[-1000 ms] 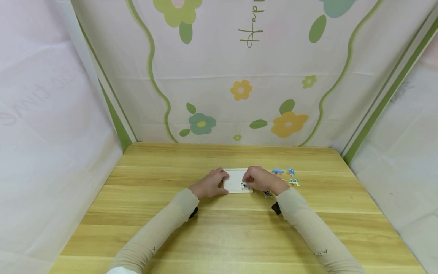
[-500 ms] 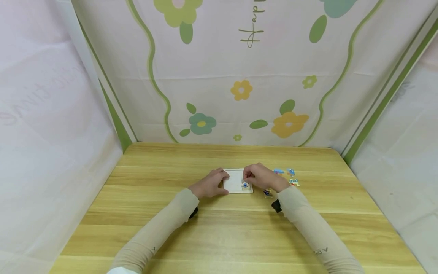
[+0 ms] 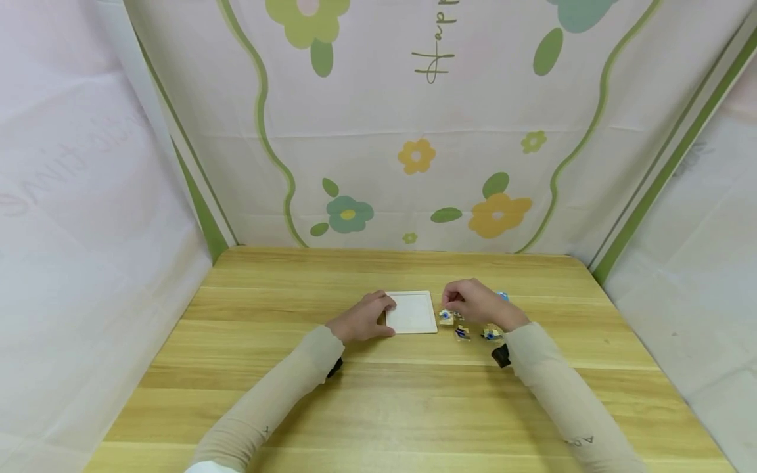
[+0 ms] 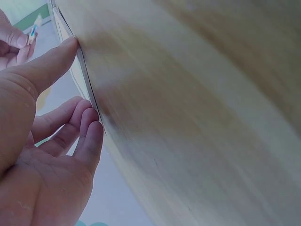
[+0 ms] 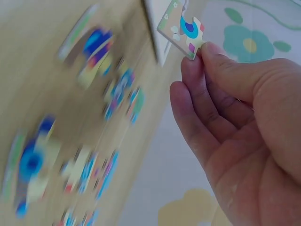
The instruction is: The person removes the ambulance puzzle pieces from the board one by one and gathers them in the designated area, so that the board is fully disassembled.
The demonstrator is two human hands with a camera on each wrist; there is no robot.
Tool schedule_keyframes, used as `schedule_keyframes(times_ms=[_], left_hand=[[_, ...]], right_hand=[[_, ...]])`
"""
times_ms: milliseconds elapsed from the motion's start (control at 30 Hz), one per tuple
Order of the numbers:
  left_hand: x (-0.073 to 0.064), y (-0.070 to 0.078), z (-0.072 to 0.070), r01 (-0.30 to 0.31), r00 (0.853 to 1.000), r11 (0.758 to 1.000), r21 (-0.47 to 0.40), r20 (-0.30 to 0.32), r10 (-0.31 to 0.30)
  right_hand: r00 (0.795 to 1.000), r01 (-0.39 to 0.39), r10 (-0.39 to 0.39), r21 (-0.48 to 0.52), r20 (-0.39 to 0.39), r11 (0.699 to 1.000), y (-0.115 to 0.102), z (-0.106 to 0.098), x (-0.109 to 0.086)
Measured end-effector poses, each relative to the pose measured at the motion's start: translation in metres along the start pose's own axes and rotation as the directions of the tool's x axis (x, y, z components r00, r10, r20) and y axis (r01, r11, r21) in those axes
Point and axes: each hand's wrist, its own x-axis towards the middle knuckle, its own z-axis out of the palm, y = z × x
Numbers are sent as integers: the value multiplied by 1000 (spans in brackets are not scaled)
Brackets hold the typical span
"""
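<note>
A shallow white puzzle tray [image 3: 412, 312] lies in the middle of the table. My left hand [image 3: 363, 316] holds its left side, thumb at the near corner and fingers farther back, as the left wrist view also shows at the tray's edge [image 4: 84, 70]. To the tray's right, my right hand [image 3: 478, 303] pinches a jigsaw piece [image 5: 188, 37] between thumb and fingers. That piece has a blue ring and a straight edge; it is raised above the table. Loose jigsaw pieces lie below the right hand, among them a wheel piece [image 5: 32, 162], blurred in the right wrist view.
More loose pieces lie right of the tray, such as a blue and purple one [image 3: 462, 334] and a wheel one [image 3: 491, 335]. My right hand and forearm cover part of the group. A printed cloth [image 3: 378, 164] hangs behind the wooden table [image 3: 378, 407].
My right hand has lifted the jigsaw piece from the tray's near right corner and moved right with it, past the tray's edge. The left hand and the tray have stayed put.
</note>
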Motion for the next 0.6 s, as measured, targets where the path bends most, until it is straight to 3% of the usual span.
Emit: schedule_keyframes(times_ms=[200, 367, 600], left_hand=[[-2, 1, 0, 12, 1000, 1000, -12, -2, -12], [-2, 1, -1, 3, 1000, 1000, -9, -4, -3], [-1, 1, 1, -6, 1000, 1000, 6, -7, 6]], right_hand=[[999, -29, 28, -36, -29, 999, 26, -16, -29], [995, -96, 95, -32, -28, 995, 42, -32, -54], [995, -94, 94, -37, -20, 995, 61, -46, -81]])
